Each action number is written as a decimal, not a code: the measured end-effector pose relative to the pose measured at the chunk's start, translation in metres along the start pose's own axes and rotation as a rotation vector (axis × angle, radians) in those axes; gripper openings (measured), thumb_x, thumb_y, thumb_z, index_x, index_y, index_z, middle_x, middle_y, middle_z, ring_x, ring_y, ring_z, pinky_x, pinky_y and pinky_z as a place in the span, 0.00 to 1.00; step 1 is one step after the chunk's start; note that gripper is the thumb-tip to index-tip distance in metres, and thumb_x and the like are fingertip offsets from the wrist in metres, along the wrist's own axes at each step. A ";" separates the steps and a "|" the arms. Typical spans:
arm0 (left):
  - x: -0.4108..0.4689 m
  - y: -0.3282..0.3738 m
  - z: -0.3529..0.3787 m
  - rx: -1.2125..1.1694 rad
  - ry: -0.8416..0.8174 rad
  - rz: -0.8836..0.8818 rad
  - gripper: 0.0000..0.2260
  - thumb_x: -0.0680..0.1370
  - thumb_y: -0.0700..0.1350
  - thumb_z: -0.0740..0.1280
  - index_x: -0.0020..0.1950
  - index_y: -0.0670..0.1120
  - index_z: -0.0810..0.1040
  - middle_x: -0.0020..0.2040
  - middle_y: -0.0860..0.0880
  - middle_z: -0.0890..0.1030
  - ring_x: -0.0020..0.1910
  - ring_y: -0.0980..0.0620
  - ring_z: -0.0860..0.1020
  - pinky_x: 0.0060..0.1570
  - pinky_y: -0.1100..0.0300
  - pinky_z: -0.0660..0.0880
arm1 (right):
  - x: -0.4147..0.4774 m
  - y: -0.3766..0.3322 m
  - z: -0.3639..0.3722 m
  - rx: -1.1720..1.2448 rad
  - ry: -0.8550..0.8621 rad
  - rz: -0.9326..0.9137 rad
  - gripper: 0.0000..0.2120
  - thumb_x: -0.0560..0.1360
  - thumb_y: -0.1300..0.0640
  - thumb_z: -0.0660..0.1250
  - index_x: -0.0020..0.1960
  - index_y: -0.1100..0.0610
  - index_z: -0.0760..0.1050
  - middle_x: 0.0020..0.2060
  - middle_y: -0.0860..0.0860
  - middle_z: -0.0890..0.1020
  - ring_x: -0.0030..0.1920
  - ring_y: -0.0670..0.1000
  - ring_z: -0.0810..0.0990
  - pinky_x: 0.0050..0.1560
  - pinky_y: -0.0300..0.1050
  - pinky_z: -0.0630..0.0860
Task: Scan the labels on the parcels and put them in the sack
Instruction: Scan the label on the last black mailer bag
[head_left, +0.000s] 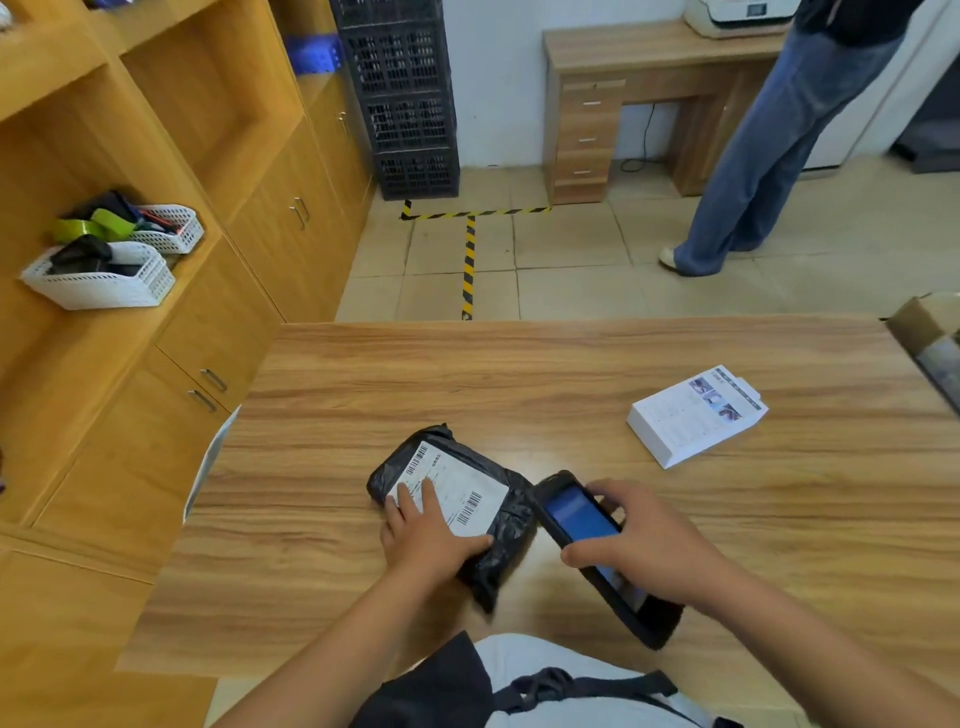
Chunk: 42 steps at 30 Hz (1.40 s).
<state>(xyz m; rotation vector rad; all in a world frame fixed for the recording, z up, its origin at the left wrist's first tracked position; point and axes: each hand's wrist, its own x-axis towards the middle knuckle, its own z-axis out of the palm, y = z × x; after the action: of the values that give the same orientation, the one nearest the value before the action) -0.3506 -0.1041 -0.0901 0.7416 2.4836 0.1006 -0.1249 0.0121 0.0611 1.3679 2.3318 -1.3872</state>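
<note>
I had the scanning step in hand. The black plastic-wrapped parcel (506, 525) lay near the wooden table's (519, 374) near edge, white label up. My left hand (426, 530) pressed flat on it, fingers straight across the label's corner. My right hand (639, 535) gripped the black handheld scanner with a blue screen (576, 512), its head just beside the parcel. Next, I judged, the scanner wanted aiming at an uncovered barcode. Then the parcel needed carrying to the sack, which I could not make out.
</note>
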 end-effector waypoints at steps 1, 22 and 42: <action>0.001 0.000 0.003 0.014 -0.018 0.011 0.58 0.64 0.75 0.67 0.81 0.52 0.38 0.81 0.44 0.39 0.79 0.41 0.38 0.75 0.44 0.47 | 0.004 -0.008 -0.010 -0.180 -0.024 -0.047 0.32 0.57 0.36 0.76 0.58 0.44 0.73 0.50 0.41 0.76 0.40 0.45 0.80 0.38 0.45 0.79; 0.013 -0.017 -0.022 0.330 -0.206 0.346 0.57 0.64 0.65 0.76 0.78 0.65 0.38 0.80 0.45 0.34 0.78 0.42 0.33 0.75 0.42 0.37 | 0.014 -0.035 -0.034 -0.797 -0.358 -0.007 0.25 0.53 0.32 0.72 0.37 0.49 0.71 0.33 0.47 0.78 0.33 0.49 0.76 0.31 0.42 0.68; -0.031 0.006 0.014 0.070 -0.042 0.248 0.39 0.68 0.67 0.70 0.73 0.64 0.55 0.80 0.48 0.41 0.78 0.43 0.36 0.74 0.38 0.42 | 0.017 -0.001 0.023 0.366 -0.029 0.088 0.23 0.61 0.46 0.81 0.53 0.46 0.79 0.44 0.49 0.83 0.35 0.48 0.85 0.29 0.37 0.78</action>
<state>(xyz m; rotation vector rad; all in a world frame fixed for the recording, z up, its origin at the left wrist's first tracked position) -0.3189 -0.1170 -0.0855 1.0684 2.3559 0.0881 -0.1432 0.0062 0.0402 1.5016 2.0406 -1.8582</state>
